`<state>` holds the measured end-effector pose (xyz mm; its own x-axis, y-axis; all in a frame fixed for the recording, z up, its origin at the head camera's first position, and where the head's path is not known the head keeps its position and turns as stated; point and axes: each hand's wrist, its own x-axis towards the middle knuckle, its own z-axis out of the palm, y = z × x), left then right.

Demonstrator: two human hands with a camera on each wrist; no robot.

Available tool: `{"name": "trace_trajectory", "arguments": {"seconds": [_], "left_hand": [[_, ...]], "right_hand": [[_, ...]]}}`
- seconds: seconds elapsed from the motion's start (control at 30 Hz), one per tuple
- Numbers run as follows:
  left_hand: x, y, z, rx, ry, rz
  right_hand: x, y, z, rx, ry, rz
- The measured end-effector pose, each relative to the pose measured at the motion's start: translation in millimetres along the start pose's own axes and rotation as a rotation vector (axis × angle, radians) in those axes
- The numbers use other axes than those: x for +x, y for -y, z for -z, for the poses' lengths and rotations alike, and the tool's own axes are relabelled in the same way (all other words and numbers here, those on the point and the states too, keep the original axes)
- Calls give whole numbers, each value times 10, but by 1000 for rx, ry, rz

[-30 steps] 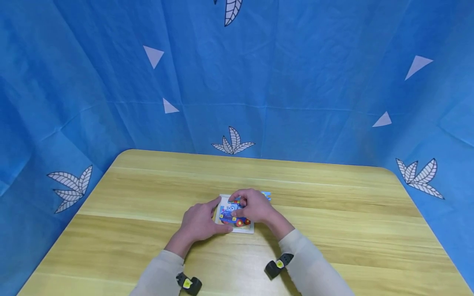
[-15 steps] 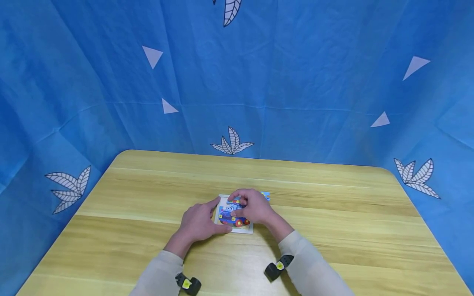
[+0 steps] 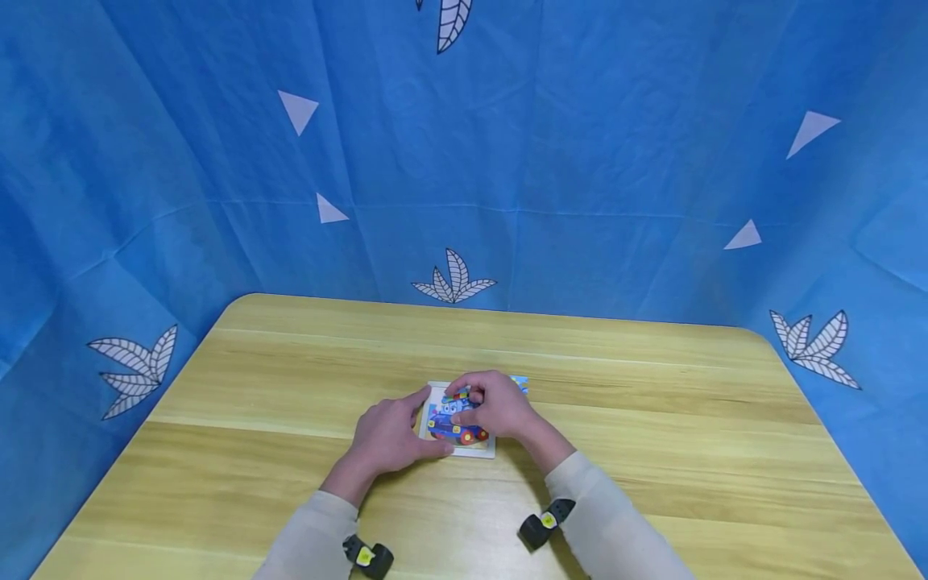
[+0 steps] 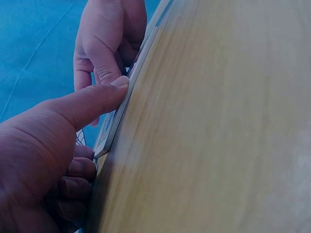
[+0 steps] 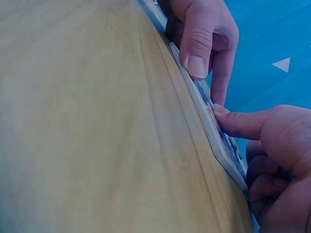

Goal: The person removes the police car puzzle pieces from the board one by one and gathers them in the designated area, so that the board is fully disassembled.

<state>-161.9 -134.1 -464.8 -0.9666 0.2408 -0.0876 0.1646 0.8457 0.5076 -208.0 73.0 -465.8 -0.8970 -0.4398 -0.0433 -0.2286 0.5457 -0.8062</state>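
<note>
A small picture puzzle in a pale frame (image 3: 474,453) lies flat on the table, showing a blue cartoon vehicle with red wheels (image 3: 467,437). My left hand (image 3: 387,435) holds the frame at its near left corner, thumb along the front edge and fingers at the left side. Over the upper part of the picture, my right hand (image 3: 502,409) pinches a puzzle piece (image 3: 458,395) between thumb and forefinger. Much of that piece is hidden. In the right wrist view, the right thumb (image 5: 238,124) touches the picture's surface.
Just behind the right hand lies a light blue piece (image 3: 520,383), partly covered. The wooden table (image 3: 652,419) extends to both sides. A blue curtain (image 3: 580,161) hangs behind it. Each wrist carries a black strapped camera (image 3: 370,557).
The right fingers shift very slightly over the upper part of the picture, and the piece under them looks a little less tilted. The left hand stays in place.
</note>
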Motion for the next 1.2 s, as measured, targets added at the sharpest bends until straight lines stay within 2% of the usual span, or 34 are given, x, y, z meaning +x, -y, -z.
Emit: {"name": "trace_trajectory", "arguments": {"seconds": [0.37,0.93,1.2], "left_hand": [[-3,-11,-6,-6,6,10],[3,-12,-3,-3,5,20],[4,-14,-6,-5,7,26]], "right_hand": [[-65,-1,52,11,-88,-4],[-67,-40,90,-10,-54,-23],[-60,-34,83,1,-55,-76]]}}
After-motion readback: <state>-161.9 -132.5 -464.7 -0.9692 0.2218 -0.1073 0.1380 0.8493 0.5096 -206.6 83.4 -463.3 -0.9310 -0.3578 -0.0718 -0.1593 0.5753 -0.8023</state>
